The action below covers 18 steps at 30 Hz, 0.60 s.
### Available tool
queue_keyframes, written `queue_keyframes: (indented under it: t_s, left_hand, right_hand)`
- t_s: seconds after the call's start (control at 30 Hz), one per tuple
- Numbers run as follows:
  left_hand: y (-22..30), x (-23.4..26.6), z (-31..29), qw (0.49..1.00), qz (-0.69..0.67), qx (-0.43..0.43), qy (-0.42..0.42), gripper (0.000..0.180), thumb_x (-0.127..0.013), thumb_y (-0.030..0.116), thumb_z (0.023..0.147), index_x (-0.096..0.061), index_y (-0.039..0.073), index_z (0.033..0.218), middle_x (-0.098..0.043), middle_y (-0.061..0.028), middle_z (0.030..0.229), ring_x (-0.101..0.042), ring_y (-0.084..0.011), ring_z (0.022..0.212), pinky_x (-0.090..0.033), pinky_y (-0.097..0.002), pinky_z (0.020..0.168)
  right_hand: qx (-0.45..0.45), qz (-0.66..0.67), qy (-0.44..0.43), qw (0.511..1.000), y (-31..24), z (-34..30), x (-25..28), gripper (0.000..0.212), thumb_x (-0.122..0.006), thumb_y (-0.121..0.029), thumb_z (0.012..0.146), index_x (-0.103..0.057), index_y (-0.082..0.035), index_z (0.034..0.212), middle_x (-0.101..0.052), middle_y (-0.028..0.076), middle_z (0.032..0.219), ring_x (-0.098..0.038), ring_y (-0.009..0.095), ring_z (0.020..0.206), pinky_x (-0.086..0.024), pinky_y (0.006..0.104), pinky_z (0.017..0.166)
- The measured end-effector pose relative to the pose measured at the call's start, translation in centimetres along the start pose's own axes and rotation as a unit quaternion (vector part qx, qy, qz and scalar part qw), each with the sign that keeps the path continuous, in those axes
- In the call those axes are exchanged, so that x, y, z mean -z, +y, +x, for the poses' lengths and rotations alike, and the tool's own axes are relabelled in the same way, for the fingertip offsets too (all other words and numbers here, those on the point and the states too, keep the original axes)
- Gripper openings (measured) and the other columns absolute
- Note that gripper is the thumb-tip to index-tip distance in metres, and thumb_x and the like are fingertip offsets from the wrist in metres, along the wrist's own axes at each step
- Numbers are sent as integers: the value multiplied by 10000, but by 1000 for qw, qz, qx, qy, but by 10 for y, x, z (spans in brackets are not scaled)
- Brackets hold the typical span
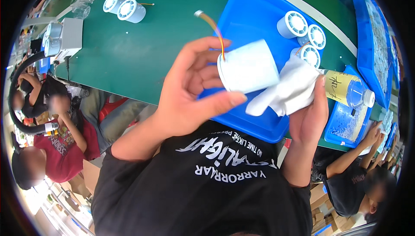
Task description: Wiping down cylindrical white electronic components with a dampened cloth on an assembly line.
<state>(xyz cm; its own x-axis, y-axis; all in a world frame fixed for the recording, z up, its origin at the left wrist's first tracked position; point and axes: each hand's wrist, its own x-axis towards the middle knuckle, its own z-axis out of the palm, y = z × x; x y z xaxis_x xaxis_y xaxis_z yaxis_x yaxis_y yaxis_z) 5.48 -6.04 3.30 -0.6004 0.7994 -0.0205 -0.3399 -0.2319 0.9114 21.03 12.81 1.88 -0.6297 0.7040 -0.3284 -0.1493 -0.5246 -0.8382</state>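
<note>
My left hand (190, 85) is closed around a white, cup-shaped fan unit (250, 67), tilted on its side above a blue tray (242, 15). A thin bundle of coloured wires (215, 28) with a small white connector rises from the unit's rim. In my right hand (309, 115) is a crumpled white cloth (287, 87), pinched between thumb and fingers close to the unit's flat end. Whether the cloth touches the unit, I cannot tell. Several similar white units with slotted round tops (296, 23) stand in the tray's far right part.
A clear bottle with a yellow label (339, 87) is just beyond my right hand, by a small blue tray (346, 126). Two more units (132, 10) lie on the green table (116, 54) at far left. Blue bins (371, 33) line the right. Other people work on both sides.
</note>
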Motion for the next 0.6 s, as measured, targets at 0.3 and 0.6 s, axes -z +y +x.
queue_keyframes:
  t_s: [0.3,0.6]
  left_hand:
    - [4,-8,9,958,-181,223,17,690,-300,505,1066,-350,-55,1467,-545,-325,1337,-637,-352,1172,-578,-380,941]
    - [3,-9,-12,932,-301,201,-8,686,-294,497,1068,-308,-40,1494,-490,-345,1388,-619,-362,1197,-590,-394,921]
  right_hand:
    - [-30,241,-215,946,15,-16,13,586,-452,-359,1045,-294,-81,1535,-420,123,1513,-447,305,1371,-393,498,1081]
    - [-66,115,-160,978,19,-37,-6,585,-329,-417,1079,-315,-29,1517,-420,137,1526,-428,318,1397,-351,480,1138]
